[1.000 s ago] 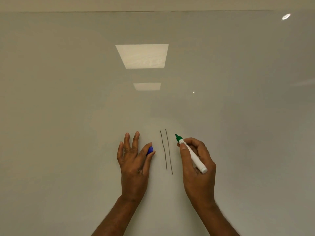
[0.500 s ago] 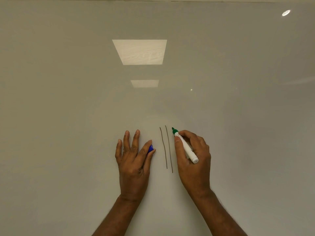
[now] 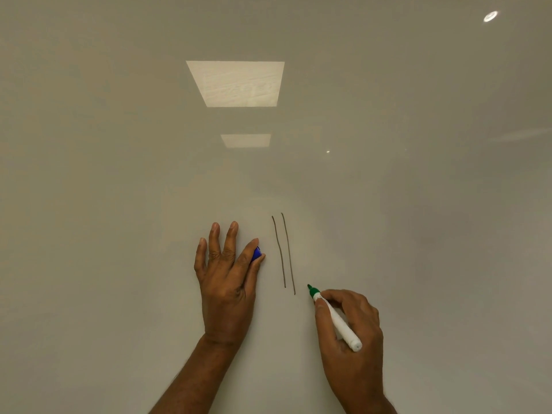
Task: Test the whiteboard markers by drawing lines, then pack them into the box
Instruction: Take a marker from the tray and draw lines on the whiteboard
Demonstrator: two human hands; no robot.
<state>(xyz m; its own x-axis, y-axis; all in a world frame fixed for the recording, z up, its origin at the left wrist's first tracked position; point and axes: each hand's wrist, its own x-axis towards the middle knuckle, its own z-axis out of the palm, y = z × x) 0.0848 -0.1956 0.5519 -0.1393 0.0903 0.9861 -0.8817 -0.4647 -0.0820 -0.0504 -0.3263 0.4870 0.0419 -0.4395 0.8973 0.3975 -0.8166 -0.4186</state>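
Note:
A glossy whiteboard [image 3: 418, 204] fills the head view. Two thin dark lines [image 3: 283, 252] run side by side down its middle. My right hand [image 3: 355, 339] grips a white marker [image 3: 337, 319] with a green uncapped tip. The tip sits at the board just right of the lines' lower ends. No green stroke shows on the board. My left hand [image 3: 227, 279] lies flat on the board to the left of the lines, three fingers stretched out. Between its thumb and forefinger it pinches a small blue cap [image 3: 256, 253]. No box is in view.
Ceiling lights are reflected in the board as a large bright rectangle [image 3: 236, 83], a smaller one [image 3: 245, 140] below it, and a round spot [image 3: 490, 16] at the top right.
My right hand has drawn the marker tip down from beside the top of the lines to just past their lower ends. The left hand has stayed put.

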